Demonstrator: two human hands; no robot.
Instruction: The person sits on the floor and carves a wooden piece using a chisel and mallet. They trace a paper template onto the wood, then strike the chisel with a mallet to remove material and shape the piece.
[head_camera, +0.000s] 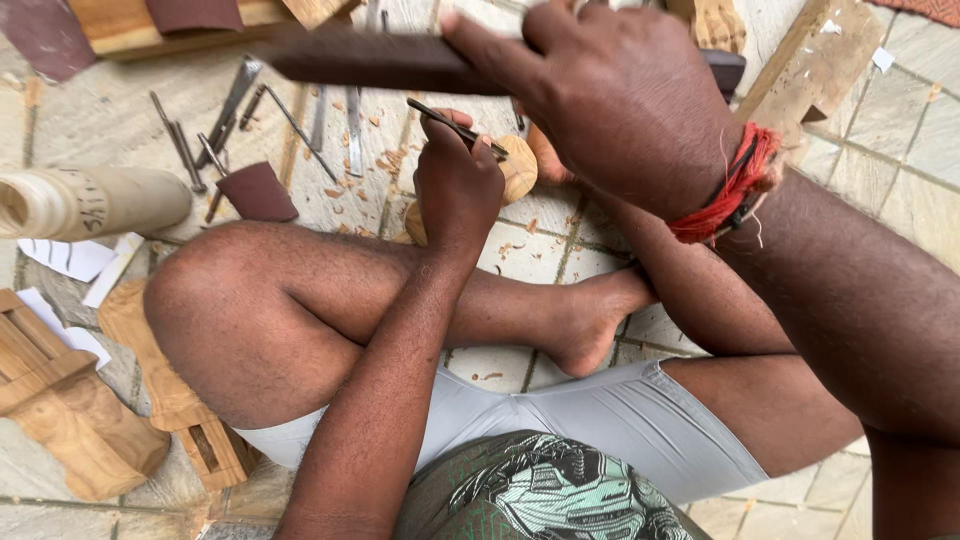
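**Carving a round wooden piece on a tiled floor**

The person sits cross-legged on the stone-tiled floor (560, 240), bare legs folded, one foot resting on the tiles. The left hand (455, 185) is closed around a thin dark chisel (455, 125), which slants up and to the left, its working end lying against the round wooden piece (518, 168). That pale disc-shaped piece stands on the floor just beyond the folded legs, partly hidden behind the left hand. The right hand (610, 100), with a red thread band (725, 190) at its wrist, is clamped on a dark wooden mallet (370, 60), held level above the chisel; the two hands are apart, the right one higher and nearer the camera.

Wood chips (385, 160) lie scattered on the tiles near the piece. To the left, a row of metal carving tools (235, 110) lies on the floor, with a brown piece of sandpaper (258, 192) beside them. Further left lies a pale turned wooden cylinder (95, 200), and near the left knee rest carved wooden blocks (70, 400). A rough plank (810, 65) lies at the upper right.
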